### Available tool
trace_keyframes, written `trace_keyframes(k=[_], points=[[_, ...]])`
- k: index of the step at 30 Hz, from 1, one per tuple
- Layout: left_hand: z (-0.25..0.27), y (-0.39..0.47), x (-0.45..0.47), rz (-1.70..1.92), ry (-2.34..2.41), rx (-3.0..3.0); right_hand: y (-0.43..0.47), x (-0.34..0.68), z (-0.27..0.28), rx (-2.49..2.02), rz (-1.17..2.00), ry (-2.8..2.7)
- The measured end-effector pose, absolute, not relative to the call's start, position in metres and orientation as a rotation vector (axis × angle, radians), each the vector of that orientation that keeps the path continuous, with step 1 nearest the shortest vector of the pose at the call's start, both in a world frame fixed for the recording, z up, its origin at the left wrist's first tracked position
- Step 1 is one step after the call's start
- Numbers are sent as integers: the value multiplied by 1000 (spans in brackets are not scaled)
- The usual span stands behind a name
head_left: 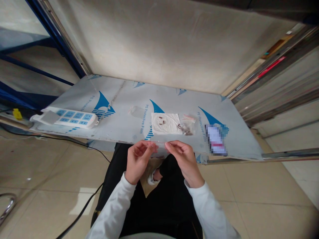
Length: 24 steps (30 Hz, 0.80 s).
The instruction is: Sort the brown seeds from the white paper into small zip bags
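- The left hand [139, 156] has thumb and forefinger pinched together on one end of a small clear bag [161, 149]; the right hand [183, 161] pinches its other end the same way.
- The bag is thus strung between the two grips, at the near edge of the counter [119, 116]. Its reddish upper edge forms the long line, running crosswise from one grip to the other; whether anything is inside cannot be told.
- Neither hand is clearly nearer to the bag, since both hold it, and this crosswise line between them looks like the relation that matters most.
- Straight beyond the grip, a little toward the right hand's side, a white sheet [171, 121] lies flat on the counter with a few small brown pieces [160, 118] on it.
- Beyond the right hand's grip, at the sheet's right-hand end, lies a clear packet [191, 124] with small dark pieces at its near side; the right hand is the nearer one.
- Farther right of the grip lies a phone [216, 141]; well left of it, a white power strip [74, 118].
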<state>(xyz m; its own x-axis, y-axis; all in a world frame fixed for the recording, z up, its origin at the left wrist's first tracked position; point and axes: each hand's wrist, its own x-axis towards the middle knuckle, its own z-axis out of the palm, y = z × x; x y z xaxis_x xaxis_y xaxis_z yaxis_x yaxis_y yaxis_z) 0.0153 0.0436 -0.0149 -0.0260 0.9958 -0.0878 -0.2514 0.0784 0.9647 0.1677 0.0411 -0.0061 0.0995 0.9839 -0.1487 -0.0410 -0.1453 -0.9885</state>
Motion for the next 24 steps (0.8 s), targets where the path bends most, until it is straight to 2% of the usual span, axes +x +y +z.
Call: trace_keyframes(k=[5,17,24], points=[[-9,45,17,1271,1101,942,42,166,-5,-1349,1227,-1031],[-4,56,19,1168,1163,865,44,157,5,-1300,1449,-904],[-4,54,16,1031,1012,900,42,157,-2,-1306,1376,-920]])
